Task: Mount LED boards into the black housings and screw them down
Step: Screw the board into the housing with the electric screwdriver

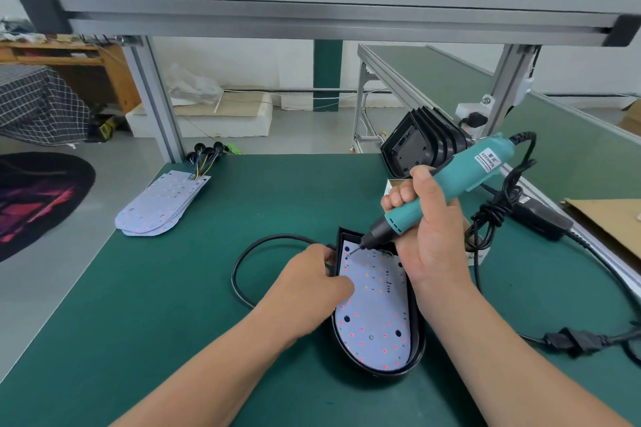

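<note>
Head view: LED board [376,321] under left hand [312,282]; right hand [432,232] grips screwdriver [463,177].

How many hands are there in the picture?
2. The left hand holds the left edge of the black housing; the right hand grips the teal screwdriver above the LED board. None seem hidden.

Both bare forearms are stretched forward over the desk [173,288]. The right grip [430,229] is wrapped round a driver [461,180], wrist raised. The left grip [308,279] is held low, fingers curled on a housing [378,373] edge.
</note>
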A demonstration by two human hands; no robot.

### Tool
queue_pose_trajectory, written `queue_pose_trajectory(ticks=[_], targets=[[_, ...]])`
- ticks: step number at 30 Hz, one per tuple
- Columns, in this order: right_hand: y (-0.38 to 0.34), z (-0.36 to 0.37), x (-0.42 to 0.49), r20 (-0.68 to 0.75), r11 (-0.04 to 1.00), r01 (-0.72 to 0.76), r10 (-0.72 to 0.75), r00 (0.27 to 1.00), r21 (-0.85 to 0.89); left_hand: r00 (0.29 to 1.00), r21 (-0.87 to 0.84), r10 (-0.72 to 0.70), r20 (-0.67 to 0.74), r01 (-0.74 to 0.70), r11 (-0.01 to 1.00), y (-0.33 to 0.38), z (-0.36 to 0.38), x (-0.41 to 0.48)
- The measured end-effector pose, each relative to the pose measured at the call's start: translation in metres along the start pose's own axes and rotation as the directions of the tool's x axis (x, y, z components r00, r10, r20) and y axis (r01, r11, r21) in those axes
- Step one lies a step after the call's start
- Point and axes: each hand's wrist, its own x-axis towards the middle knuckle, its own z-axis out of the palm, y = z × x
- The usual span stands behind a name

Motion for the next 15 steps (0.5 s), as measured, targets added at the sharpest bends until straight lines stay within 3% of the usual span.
queue_pose_trajectory(ticks=[9, 15], targets=[[-0.004, 0.005, -0.004, 0.027, 0.998, 0.000, 0.001, 1.000, -0.060, 1.000, 0.007, 0.022, -0.007, -0.022, 1.000, 0.004, 0.001, -0.004], [-0.006, 0.010, -0.011, 0.262, 0.990, 0.043, -0.007, 0.965, -0.132, 0.999, 0.011, 0.036, -0.006, -0.036, 0.999, 0.005, 0.001, -0.004]])
